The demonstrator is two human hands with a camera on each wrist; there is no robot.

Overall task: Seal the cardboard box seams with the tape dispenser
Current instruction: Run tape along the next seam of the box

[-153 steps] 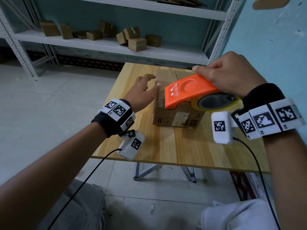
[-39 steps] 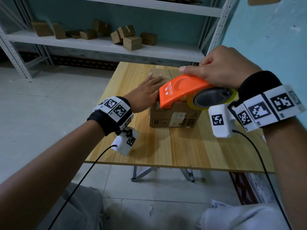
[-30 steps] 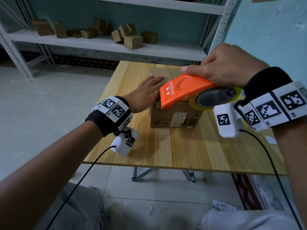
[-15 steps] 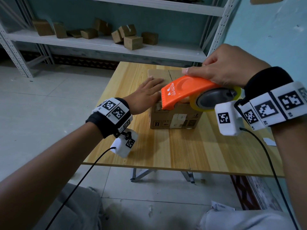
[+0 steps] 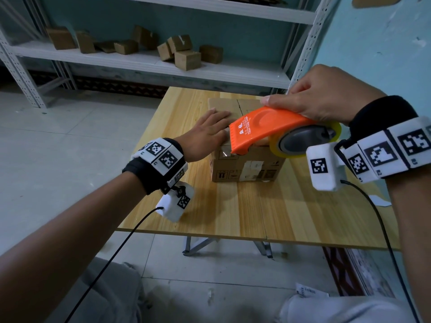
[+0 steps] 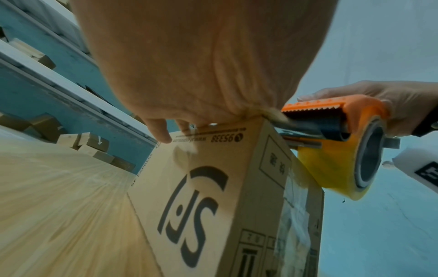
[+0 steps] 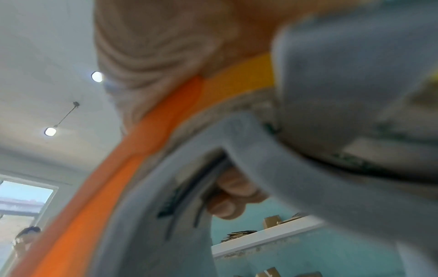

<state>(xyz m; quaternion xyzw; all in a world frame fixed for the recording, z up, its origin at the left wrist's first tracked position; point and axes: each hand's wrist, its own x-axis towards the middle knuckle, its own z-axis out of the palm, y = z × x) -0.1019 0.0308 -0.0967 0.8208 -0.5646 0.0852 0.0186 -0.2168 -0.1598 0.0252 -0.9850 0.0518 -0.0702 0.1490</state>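
Note:
A small brown cardboard box [image 5: 247,169] with printed labels stands on the wooden table [image 5: 245,206]. My left hand [image 5: 207,134] lies flat on the box's top left part, fingers straight; the left wrist view shows its palm [image 6: 201,61] pressing on the box's [image 6: 213,196] top edge. My right hand [image 5: 326,94] grips the orange tape dispenser [image 5: 268,129] with its yellowish tape roll [image 5: 303,141]. The dispenser's toothed front [image 6: 312,106] sits at the box's near top edge. Clear tape runs down the box's near side. The right wrist view shows the dispenser [image 7: 142,150] blurred and very close.
A white metal shelf [image 5: 144,64] behind the table carries several small cardboard boxes [image 5: 186,59]. A light blue wall [image 5: 384,43] stands at the right. Scraps of paper [image 5: 310,292] lie on the tiled floor. The table's near half is bare wood.
The dispenser has drawn back slightly toward me over the box top. My left hand stays flat on the box in the same place.

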